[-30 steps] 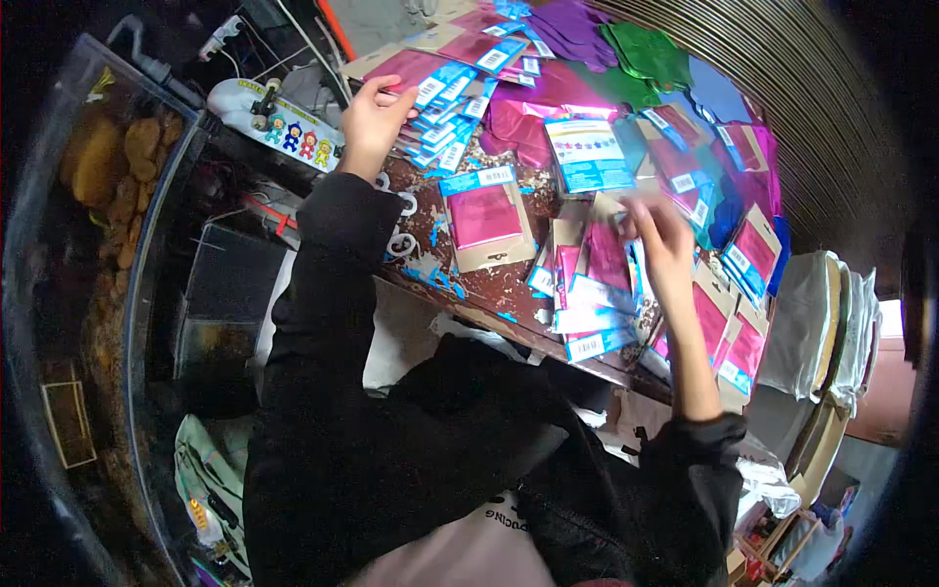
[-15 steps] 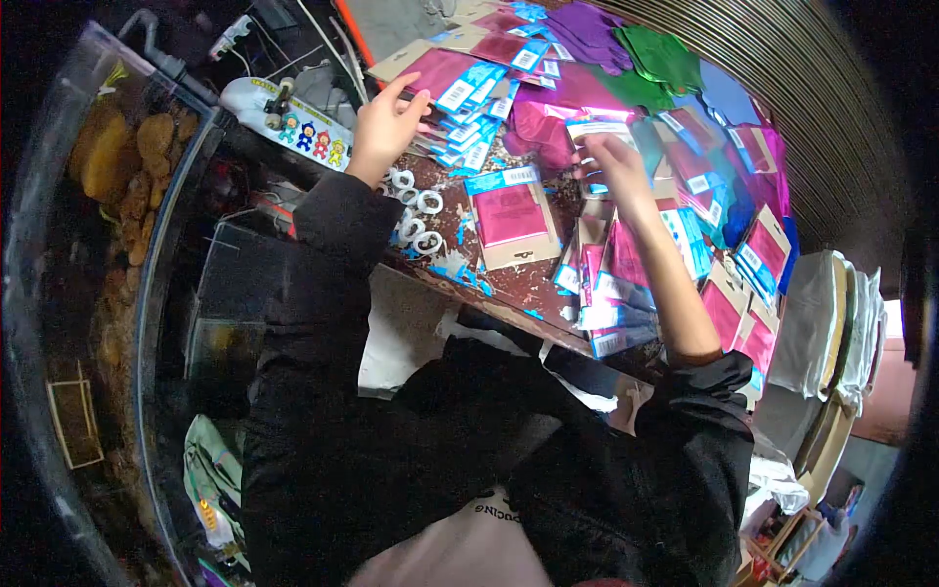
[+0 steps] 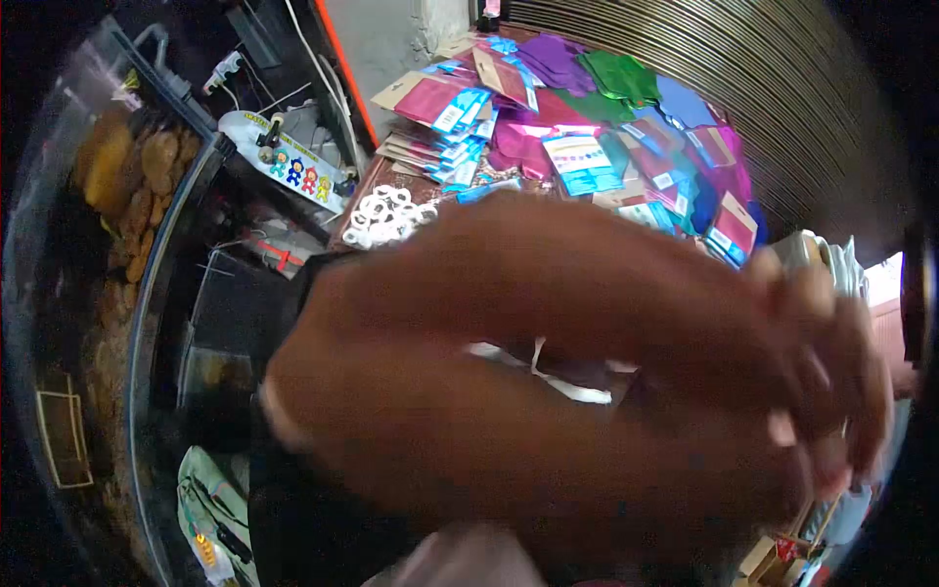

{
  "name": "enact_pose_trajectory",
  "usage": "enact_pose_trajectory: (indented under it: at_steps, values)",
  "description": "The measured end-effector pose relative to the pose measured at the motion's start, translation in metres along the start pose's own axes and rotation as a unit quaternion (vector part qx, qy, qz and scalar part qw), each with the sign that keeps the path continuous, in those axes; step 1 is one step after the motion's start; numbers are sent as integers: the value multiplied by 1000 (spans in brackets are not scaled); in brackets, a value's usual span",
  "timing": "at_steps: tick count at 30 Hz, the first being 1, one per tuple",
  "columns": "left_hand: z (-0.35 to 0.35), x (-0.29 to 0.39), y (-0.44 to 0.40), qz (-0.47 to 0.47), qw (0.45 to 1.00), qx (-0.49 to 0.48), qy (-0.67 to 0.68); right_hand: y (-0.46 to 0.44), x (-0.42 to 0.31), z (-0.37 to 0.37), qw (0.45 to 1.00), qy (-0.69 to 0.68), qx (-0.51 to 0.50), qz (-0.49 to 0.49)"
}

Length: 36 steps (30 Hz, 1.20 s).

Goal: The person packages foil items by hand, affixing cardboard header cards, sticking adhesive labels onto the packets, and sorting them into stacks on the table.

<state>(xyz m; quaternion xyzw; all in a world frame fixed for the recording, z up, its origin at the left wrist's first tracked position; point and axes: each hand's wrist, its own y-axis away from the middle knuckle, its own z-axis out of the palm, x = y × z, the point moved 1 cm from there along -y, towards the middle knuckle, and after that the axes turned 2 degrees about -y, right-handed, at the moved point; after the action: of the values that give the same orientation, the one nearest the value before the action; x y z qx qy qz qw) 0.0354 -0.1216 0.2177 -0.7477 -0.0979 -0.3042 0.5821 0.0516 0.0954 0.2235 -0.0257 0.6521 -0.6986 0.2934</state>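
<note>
A large skin-coloured blur, very near the camera, fills the middle and lower view. It looks like my left hand (image 3: 440, 293) on the left side and my right hand (image 3: 831, 382) on the right, where fingers are smeared and bent. Where one hand ends and the other begins cannot be made out, nor whether either holds anything. Beyond them lie pink packets (image 3: 430, 100) with blue labels in an overlapping pile, a white-and-blue printed packet (image 3: 579, 161) and a heap of white rings (image 3: 377, 215). The near part of the table is hidden.
Purple sheets (image 3: 556, 61), green sheets (image 3: 621, 78) and more pink packets (image 3: 734, 227) spread over the table's far side. At the left are a skateboard (image 3: 284, 161) with cartoon figures and a glass tank (image 3: 147, 293). A ribbed shutter (image 3: 753, 68) stands behind.
Both hands have left the packets and come up close to the camera, hiding the near table and the single pink packet there. More white rings show at the left.
</note>
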Motion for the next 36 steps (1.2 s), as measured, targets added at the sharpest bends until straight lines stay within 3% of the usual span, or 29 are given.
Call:
enact_pose_trajectory:
  at_steps: [6, 8, 10, 11, 12, 15, 17, 18, 20, 22, 23, 25, 27, 28, 30, 32, 36]
  values:
    - [-1, 22, 17, 47, 982, -137, 120, -21, -4, 71, 977, -153, -61, -137]
    - [-7, 44, 38, 60, 969, -183, 154, -5, -49, 72, 958, -207, -81, -180]
    - [-43, 43, 39, 71, 954, -229, 182, -2, -64, 72, 933, -265, -102, -222]
    - [-19, 60, 42, 77, 945, -252, 194, 2, -77, 70, 917, -295, -113, -244]
    - [-2, 29, 15, 82, 936, -275, 205, 10, -91, 72, 899, -324, -124, -266]
    - [-1, 46, 35, 93, 905, -341, 239, 0, -94, 78, 839, -410, -154, -323]
    - [-14, 51, 39, 99, 882, -380, 260, 34, -120, 62, 805, -306, 8, -508]
    - [-18, 54, 41, 102, 871, -398, 270, 33, -116, 56, 804, -309, 5, -509]
    - [-18, 52, 43, 107, 846, -434, 290, 26, -100, 47, 907, -280, -177, -262]
    - [-10, 52, 48, 110, 816, -472, 315, 25, -78, 33, 941, -187, -240, -146]
    - [-12, 47, 44, 111, 798, -493, 329, 23, -71, 18, 938, -165, -304, -1]
    - [-10, 52, 63, 114, 759, -529, 362, 24, -35, -3, 914, -152, -362, 99]
    - [-9, 21, 76, 34, 813, -545, 201, 44, -17, -27, 884, -91, -274, 368]
    - [-9, 8, 83, 34, 810, -548, 208, 43, -5, -39, 858, 56, -296, 416]
    - [-9, -23, 99, -160, 878, -451, 29, 53, 24, -61, 783, 171, -293, 521]
    - [-9, -50, 120, -298, 860, -412, -45, 57, 53, -84, 773, 194, -272, 540]
    - [2, -106, 171, -379, 865, -328, 33, 66, 136, -162, 748, 236, -182, 594]
